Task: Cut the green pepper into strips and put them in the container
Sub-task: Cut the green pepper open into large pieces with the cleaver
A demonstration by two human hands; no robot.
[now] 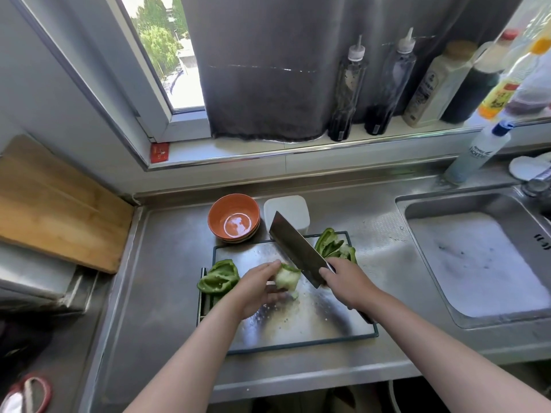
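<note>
On the steel cutting board (pixel 313 320), my left hand (pixel 256 289) grips the pale seed core of the green pepper (pixel 286 278). My right hand (pixel 347 283) holds a cleaver (pixel 298 248) by its handle, with the blade angled up and away over the board beside the core. One green pepper piece (pixel 219 280) lies at the board's left edge. More pepper pieces (pixel 334 245) sit at the board's far right corner. A white plastic container (pixel 287 213) stands just behind the board.
Stacked orange bowls (pixel 234 217) stand left of the container. A sink (pixel 483 257) full of foamy water is on the right, with a dish soap bottle (pixel 477 152) behind it. Sauce bottles (pixel 348 90) line the windowsill. A wooden board (pixel 56 204) leans at the left.
</note>
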